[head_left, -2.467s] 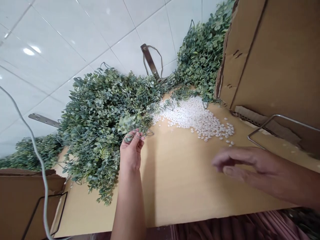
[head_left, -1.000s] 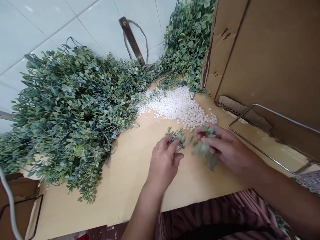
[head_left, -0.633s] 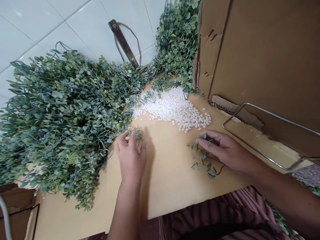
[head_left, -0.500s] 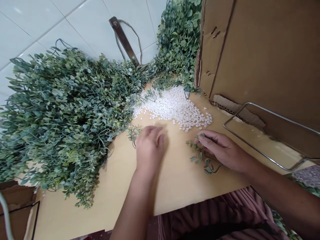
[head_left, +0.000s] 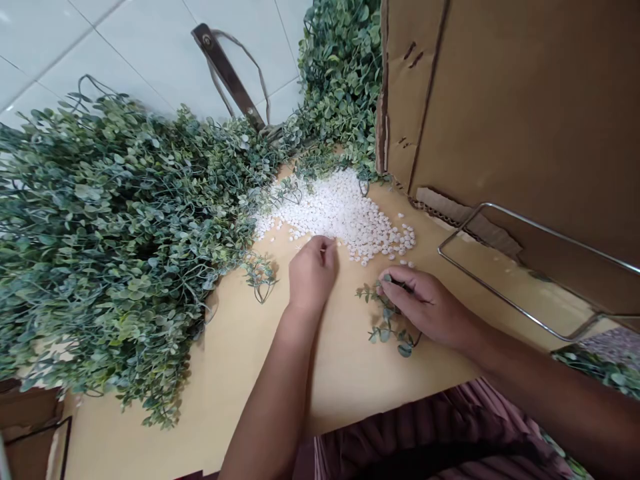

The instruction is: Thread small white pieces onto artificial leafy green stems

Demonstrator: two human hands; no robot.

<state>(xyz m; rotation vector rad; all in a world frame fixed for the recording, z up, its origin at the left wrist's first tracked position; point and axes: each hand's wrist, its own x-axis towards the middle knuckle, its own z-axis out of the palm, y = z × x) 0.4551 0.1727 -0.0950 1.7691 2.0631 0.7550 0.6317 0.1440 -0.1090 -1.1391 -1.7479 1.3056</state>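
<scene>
My left hand [head_left: 313, 275] is at the near edge of a heap of small white round pieces [head_left: 343, 210], its fingers curled together. Whatever sits between those fingertips is too small or hidden to make out. In my right hand [head_left: 425, 303] a leafy green artificial sprig [head_left: 386, 317] is pinched between thumb and fingers, its leaves hanging down toward me. A small separate green sprig [head_left: 260, 275] lies on the tan board [head_left: 250, 373], left of my left hand.
A big mound of artificial greenery [head_left: 135, 233] covers the left side, and more greenery [head_left: 340, 87] stands at the back. On the right are a large cardboard box [head_left: 515, 113] and a bent metal wire frame [head_left: 505, 303]. A dark strap-like bar [head_left: 227, 73] leans against white tiles.
My left hand has moved away from the small loose sprig, right and forward to the white pieces. My right hand still holds its sprig, turned slightly. The view has shifted a little.
</scene>
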